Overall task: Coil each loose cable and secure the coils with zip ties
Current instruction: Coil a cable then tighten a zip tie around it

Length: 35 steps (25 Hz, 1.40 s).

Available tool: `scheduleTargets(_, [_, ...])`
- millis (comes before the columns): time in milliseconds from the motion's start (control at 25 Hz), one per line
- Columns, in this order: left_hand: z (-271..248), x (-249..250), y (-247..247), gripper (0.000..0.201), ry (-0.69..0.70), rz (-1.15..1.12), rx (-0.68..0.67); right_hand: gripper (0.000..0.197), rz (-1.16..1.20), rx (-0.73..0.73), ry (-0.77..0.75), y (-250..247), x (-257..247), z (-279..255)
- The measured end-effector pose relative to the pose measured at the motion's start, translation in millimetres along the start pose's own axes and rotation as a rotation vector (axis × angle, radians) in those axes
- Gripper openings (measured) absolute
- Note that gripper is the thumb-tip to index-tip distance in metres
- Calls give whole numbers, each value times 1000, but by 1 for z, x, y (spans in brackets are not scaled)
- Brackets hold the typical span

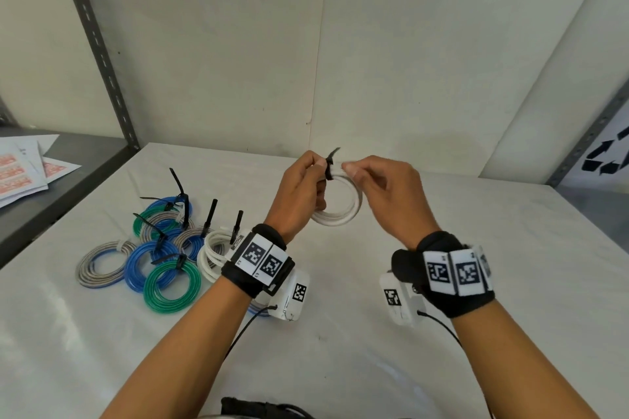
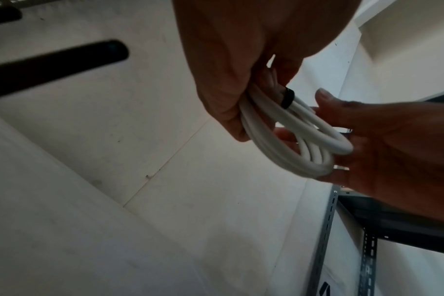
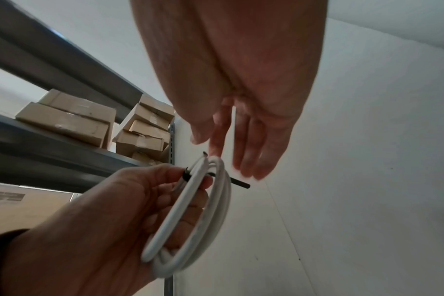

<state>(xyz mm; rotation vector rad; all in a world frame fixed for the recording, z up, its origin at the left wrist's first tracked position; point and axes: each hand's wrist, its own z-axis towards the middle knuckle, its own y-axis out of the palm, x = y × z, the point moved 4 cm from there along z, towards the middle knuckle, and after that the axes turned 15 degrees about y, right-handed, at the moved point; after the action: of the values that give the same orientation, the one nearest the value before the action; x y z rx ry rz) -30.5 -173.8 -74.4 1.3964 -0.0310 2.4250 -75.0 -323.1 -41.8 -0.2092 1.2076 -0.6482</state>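
I hold a white cable coil (image 1: 354,207) upright in the air above the white table (image 1: 476,282). A black zip tie (image 1: 329,171) is wrapped round its top, with a short tail sticking up. My left hand (image 1: 320,167) pinches the coil right at the tie, thumb in front and fingers behind. My right hand (image 1: 350,172) is at the coil's upper right. In the right wrist view its fingers (image 3: 251,140) are straight, the index tip touching the coil (image 3: 217,210) beside the tie's tail (image 3: 238,183). In the left wrist view the coil (image 2: 304,166) leans against the right hand's straight fingers (image 2: 393,144).
Several tied coils, blue, green, grey and white (image 1: 163,248), lie on the table's left, their black tie tails sticking up. Papers (image 1: 23,167) rest on a grey shelf at far left, behind a metal upright (image 1: 98,44). Cardboard boxes (image 3: 71,118) sit on a shelf.
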Motion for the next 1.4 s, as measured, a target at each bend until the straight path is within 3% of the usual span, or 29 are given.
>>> scheduleTargets(80, [-3,-1,0,34,7,65,-36,27,-46,-18,-5,-2,-2,9])
scheduleTargets(280, [-4,-6,-1,23,41,151,-51,27,-133,-277,-13,18,0,27])
scheduleTargets(400, [-2,-5,-9,15,18,89,20,19,18,-280,18,17,3,33])
scheduleTargets(560, [3,-3,-9,27,-70,-119,39,8,293,-377,89,18,3,26])
scheduleTargets(760, [8,0,-13,30,-149,-183,12,6,373,-430,143,18,8,20])
scheduleTargets(1160, [8,3,-17,33,-165,-131,-102,7,457,-389,156,18,6,8])
scheduleTargets(1320, [16,-1,-25,19,-72,189,-179,15,437,-300,173,22,9,10])
scheduleTargets(1400, [12,-4,-28,36,12,421,-183,14,425,-203,204,24,15,15])
